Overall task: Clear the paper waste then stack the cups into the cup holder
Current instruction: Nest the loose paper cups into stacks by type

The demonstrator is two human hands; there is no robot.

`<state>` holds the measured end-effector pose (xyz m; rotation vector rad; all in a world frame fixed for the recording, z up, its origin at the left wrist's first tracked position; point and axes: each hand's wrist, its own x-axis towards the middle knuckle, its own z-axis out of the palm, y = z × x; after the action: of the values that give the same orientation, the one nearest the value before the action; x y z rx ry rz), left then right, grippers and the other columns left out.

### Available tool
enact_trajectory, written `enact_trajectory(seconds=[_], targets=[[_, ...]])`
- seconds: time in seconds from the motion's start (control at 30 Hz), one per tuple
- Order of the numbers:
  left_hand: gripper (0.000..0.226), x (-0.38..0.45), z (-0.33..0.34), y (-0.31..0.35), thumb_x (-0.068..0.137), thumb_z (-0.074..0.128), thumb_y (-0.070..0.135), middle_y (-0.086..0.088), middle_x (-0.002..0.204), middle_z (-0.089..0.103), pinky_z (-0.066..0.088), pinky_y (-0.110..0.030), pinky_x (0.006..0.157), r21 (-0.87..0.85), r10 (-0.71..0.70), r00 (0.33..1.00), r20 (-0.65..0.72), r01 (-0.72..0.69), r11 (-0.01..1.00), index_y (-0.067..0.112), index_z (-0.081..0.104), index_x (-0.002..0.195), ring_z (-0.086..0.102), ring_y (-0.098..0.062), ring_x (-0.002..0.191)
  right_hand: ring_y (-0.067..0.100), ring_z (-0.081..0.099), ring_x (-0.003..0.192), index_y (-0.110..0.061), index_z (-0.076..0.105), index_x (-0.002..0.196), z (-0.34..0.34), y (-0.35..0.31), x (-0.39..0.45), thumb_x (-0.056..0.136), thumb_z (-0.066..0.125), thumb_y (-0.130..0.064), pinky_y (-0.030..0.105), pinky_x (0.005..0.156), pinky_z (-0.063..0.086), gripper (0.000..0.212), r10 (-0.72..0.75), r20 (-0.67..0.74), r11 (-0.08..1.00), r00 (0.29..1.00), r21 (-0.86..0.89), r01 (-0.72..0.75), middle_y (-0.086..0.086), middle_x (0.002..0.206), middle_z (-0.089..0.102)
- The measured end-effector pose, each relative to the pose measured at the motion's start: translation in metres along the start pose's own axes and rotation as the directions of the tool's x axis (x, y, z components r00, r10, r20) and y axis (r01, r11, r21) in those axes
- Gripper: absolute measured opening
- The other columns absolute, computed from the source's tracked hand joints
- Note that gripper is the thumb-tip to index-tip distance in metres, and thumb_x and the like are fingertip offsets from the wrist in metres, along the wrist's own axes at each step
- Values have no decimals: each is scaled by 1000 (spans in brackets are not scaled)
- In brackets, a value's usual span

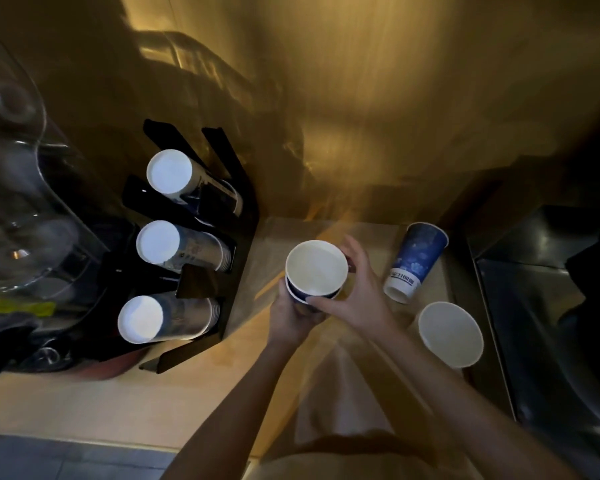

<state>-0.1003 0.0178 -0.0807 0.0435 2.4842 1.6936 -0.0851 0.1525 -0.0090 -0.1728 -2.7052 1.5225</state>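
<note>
Both hands on a nested pair of cups [315, 270], held above the desk [174, 393] at centre, mouths up. Left hand [293, 315] grips the lower cup from underneath/near side; right hand [355, 289] wraps the upper cup w/ fingers around the far rim and thumb on the near side. Upper cup sits partly inside the lower one, not fully seated. White inside, blue outside.

Right of hands: blue cup [414, 263] upside down on desk, tilted in view, white band w/ print near its mouth. Nearer & right of it: open cup [450, 333] upright, mouth up, well apart from the held pair.

Left: black cup holder [236, 216] w/ 3 slots, each holding a stack lying w/ white bases facing cam: far stack [169, 171], mid stack [158, 242], near stack [141, 318]. Clear plastic container [18, 174] at far left, blurred. Dark sink-like unit [548, 289] at right edge.
</note>
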Motion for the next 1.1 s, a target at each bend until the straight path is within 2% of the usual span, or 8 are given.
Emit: enact_trajectory(seconds=[0.2,0.37,0.47,0.57,0.67,0.83,0.93,1.1], targets=[[87,2,2,-8,54,87,15,25,98,47,34,8,61,13,-11,999,-32,12,1000,9,38,126,51,-8,90,19,39,127,-16,28,141,-6,4,2,68,45,-72,28,101,28,93,-191,152,883,970,-404,237,5,140,46],[88,5,2,-12,52,88,18,21,94,50,36,7,59,44,-43,999,-19,44,998,13,37,124,51,-7,86,24,47,117,-11,41,134,-12,-3,11,89,36,-54,35,99,36,62,-219,145,820,965,-508,263,10,128,56],[89,7,0,-13,50,88,18,11,103,52,36,5,61,61,-51,999,-2,51,997,13,37,124,51,-10,94,25,57,104,-15,54,121,-24,-10,24,94,41,-42,39,90,43,40,-163,168,845,972,-485,226,10,113,66],[90,7,-1,-14,49,89,18,20,100,50,34,0,64,73,-51,999,-6,51,996,12,40,124,48,-8,97,16,64,76,-28,65,81,-50,-11,41,91,47,-39,36,70,52,23,-10,252,960,968,-270,80,0,79,70],[90,6,0,-15,49,89,19,27,99,48,33,2,64,86,-60,998,-19,62,994,13,40,124,48,-5,97,12,61,63,-24,65,61,-78,7,59,90,53,-30,28,62,46,32,157,110,970,981,-203,-133,-4,62,65],[92,7,0,-16,50,89,22,9,110,54,40,-21,79,109,-110,994,-8,111,988,14,39,127,50,-9,101,35,61,88,-2,61,86,-105,64,84,86,59,-30,48,88,50,28,547,-149,835,824,37,-548,26,96,64],[92,7,0,-15,51,89,21,0,117,59,43,-26,84,129,-99,995,-6,99,987,10,41,129,54,-13,106,41,52,117,5,37,127,-110,84,92,79,68,-35,47,99,45,70,643,-290,757,709,102,-645,28,131,49],[88,10,-2,-13,52,89,17,-9,122,60,44,-27,91,149,-78,997,13,75,986,3,44,127,55,-20,114,38,48,122,1,27,136,-100,106,100,69,77,-39,52,102,42,92,789,-148,613,596,236,-754,23,139,43]])
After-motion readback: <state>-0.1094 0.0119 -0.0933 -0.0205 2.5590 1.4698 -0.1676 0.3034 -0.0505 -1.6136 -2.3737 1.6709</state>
